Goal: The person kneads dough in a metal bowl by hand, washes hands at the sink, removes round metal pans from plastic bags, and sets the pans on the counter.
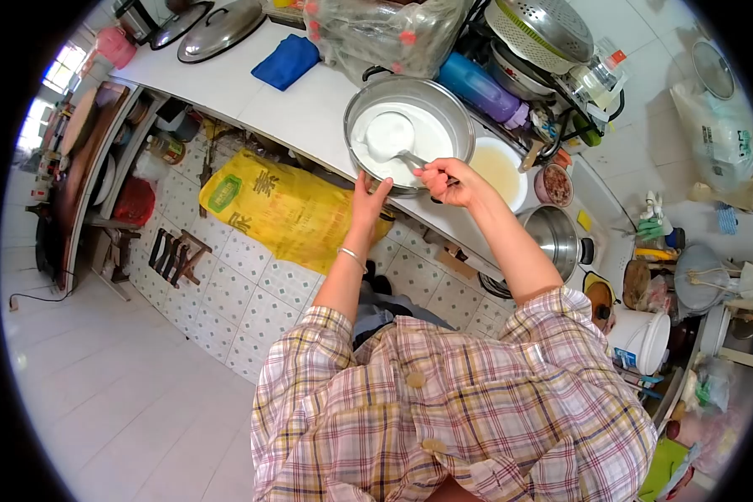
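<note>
A wide steel pan (458,107) stands on the white counter with white powder or batter (431,134) in it; which of the two I cannot tell. My right hand (448,181) is closed round the handle of a ladle (391,136), whose round bowl is full of the same white stuff and is over the pan. At the pan's near rim is my left hand (371,201), thumb and fingers gripping the edge. Just right of the pan sits a white bowl (495,171) of pale yellowish liquid.
Beside the bowl are a small dish of reddish food (553,184) and a steel pot (552,238). Behind the pan lie a blue-purple bottle (481,88) and a plastic-covered rack (385,33). A blue cloth (285,62) rests left. Below hangs a yellow sack (280,213).
</note>
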The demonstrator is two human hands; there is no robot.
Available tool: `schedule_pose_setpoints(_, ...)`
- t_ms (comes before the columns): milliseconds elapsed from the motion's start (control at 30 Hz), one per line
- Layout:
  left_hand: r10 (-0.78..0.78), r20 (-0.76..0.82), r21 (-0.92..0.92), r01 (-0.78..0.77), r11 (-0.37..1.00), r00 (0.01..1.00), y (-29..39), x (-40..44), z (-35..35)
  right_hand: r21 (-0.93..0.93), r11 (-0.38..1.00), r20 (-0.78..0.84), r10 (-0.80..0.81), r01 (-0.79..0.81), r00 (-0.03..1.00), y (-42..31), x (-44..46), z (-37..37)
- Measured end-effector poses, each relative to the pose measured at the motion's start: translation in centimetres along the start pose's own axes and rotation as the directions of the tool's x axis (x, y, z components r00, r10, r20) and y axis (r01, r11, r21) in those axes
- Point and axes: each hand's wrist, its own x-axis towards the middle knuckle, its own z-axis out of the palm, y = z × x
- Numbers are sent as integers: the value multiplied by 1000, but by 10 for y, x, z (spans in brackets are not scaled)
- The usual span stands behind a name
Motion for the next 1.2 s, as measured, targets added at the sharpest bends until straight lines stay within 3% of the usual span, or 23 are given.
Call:
schedule_pose_setpoints(200, -99, 48, 44, 97, 994, 994, 3, -47, -21, -260, 941, -18, -227, 215, 974, 20, -38, 7)
schedule_pose_setpoints(300, -43, 4, 303, 39, 952, 999, -25, -64, -61, -392, 863, -61, -371, 320, 926, 32, -62, 16)
schedule_pose_setpoints(367, 3, -57, 423, 21, 906, 998, -41, -79, -101, -565, 697, -59, -569, 443, 820, 37, -69, 19)
schedule_pose_setpoints(400, 8, -100, 476, 41, 878, 995, -45, -91, -120, -565, 695, -52, -568, 444, 822, 39, -71, 19)
schedule_pose_setpoints(467, -85, -225, 508, 191, 840, 971, -52, -119, -161, -747, 473, -7, -707, 466, 707, 44, -75, 16)
schedule_pose_setpoints(500, -120, -252, 502, 236, 832, 960, -63, -130, -188, -748, 472, -2, -705, 466, 710, 48, -75, 16)
schedule_pose_setpoints(567, -184, -383, 471, 362, 805, 905, -67, -160, -218, -889, 229, 18, -848, 397, 530, 58, -72, 18)
schedule_pose_setpoints(633, -194, -419, 465, 393, 793, 887, -83, -188, -249, -922, 171, 23, -871, 346, 491, 68, -63, 11)
schedule_pose_setpoints(700, -260, -494, 310, 447, 839, 830, -92, -208, -270, -923, 107, 18, -948, 371, 317, 76, -48, 7)
schedule_pose_setpoints(733, -319, -479, 292, 491, 821, 818, -98, -216, -279, -936, -112, 162, -979, 335, 127, 78, -36, 0)
schedule_pose_setpoints(767, -317, -482, 286, 489, 824, 817, -106, -223, -287, -935, -118, 170, -977, 336, 129, 81, -25, -8)
schedule_pose_setpoints(833, -397, -536, 187, 563, 805, 745, -116, -242, -304, -953, 8, 54, -979, 303, 197, 92, -10, -3)
schedule_pose_setpoints(867, -398, -517, 220, 567, 794, 758, -126, -248, -313, -955, 107, -34, -967, 277, 254, 94, -7, 4)
schedule_pose_setpoints(900, -429, -503, 175, 575, 800, 750, -140, -256, -329, -967, -53, 87, -988, 248, 128, 93, 21, -20)
schedule_pose_setpoints(967, -407, -508, 202, 564, 801, 759, -169, -270, -351, -960, -59, 84, -993, 273, 81, 89, 52, -54)
schedule_pose_setpoints(1000, -410, -519, 196, 570, 798, 751, -166, -276, -348, -985, -16, 38, -992, 174, 123, 88, 47, -47)
schedule_pose_setpoints(1033, -393, -544, 202, 571, 796, 741, -164, -280, -350, -984, -178, 179, -979, 17, 96, 76, 59, -75)
schedule_pose_setpoints(1100, -373, -574, 218, 575, 789, 729, -162, -281, -374, -993, -111, 116, -987, 49, 113, 62, 73, -96)
schedule_pose_setpoints(1133, -358, -598, 222, 577, 786, 718, -151, -280, -392, -996, -87, 81, -987, -33, 139, 65, 72, -81)
schedule_pose_setpoints(1200, -344, -634, 223, 590, 776, 692, -138, -296, -435, -987, -112, 101, -990, -113, 94, 73, 81, -86)
